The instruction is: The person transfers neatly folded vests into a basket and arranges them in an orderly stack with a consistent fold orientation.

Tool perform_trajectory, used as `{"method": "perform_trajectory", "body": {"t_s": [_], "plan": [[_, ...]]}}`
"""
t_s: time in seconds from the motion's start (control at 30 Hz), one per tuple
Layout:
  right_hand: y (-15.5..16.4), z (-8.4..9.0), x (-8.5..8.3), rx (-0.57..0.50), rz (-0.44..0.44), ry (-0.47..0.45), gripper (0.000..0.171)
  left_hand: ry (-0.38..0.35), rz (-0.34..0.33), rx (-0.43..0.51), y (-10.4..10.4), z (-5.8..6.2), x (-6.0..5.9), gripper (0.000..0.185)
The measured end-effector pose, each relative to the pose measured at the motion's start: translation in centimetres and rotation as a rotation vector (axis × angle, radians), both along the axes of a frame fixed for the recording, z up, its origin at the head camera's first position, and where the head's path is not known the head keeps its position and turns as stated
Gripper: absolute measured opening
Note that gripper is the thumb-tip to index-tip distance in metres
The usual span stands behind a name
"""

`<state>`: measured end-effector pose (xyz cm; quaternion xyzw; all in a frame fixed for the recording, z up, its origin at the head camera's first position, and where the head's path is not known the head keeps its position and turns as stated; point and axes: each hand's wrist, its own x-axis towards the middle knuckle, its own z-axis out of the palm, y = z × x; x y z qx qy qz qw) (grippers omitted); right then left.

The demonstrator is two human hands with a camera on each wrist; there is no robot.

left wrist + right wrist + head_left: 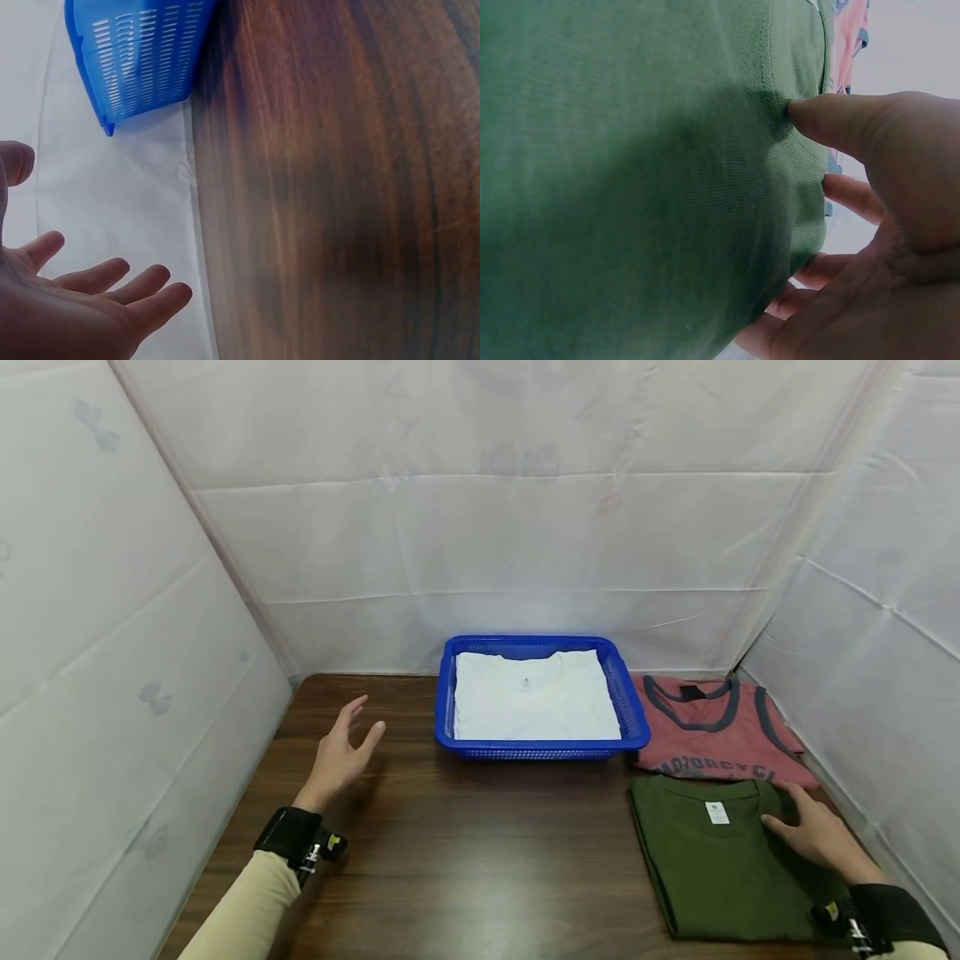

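Left hand (341, 760): raised above the bare tabletop (465, 860), palm turned inward, fingers straight and spread, holding nothing; the left wrist view shows the same open palm (67, 307) hovering clear of the wood. It sits well apart from every garment.

Centre: blue basket (633, 714) at the back of the tabletop, holding a folded white shirt (534, 697).

Right of basket: folded red shirt (712, 731), just beside the basket's right wall. In front of it lies the folded green shirt (705, 860), near the front right edge of the tabletop.

Right hand (813, 835): laid on the green shirt's right part, fingers extended toward the collar. The right wrist view shows the thumb (840, 124) pressing into the cloth (630, 187) and the fingers reaching under its edge, so the hand appears to be pinching the fabric.

Likely risks: a one-handed lift from this side could let the folds sag open, since the left hand gives no support; dragging the shirt could disturb the red shirt behind it.
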<state>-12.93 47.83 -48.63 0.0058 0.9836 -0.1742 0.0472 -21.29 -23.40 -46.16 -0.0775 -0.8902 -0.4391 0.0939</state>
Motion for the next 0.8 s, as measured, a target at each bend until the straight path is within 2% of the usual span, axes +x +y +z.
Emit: {"method": "perform_trajectory", "body": {"t_s": [0.2,0.53,0.8], "plan": [[-0.1,0.0,0.0,-0.002,0.001,-0.007,0.073,-0.007,-0.008,0.003,0.1,-0.6,0.1,0.067],[-0.6,0.4,0.0,-0.005,-0.021,-0.070,0.080,-0.009,-0.032,0.008,0.6,-0.4,0.3,0.066],[-1.7,0.3,-0.1,-0.005,-0.005,-0.064,0.077,-0.023,-0.053,0.001,1.2,-0.7,0.8,0.065]]}}
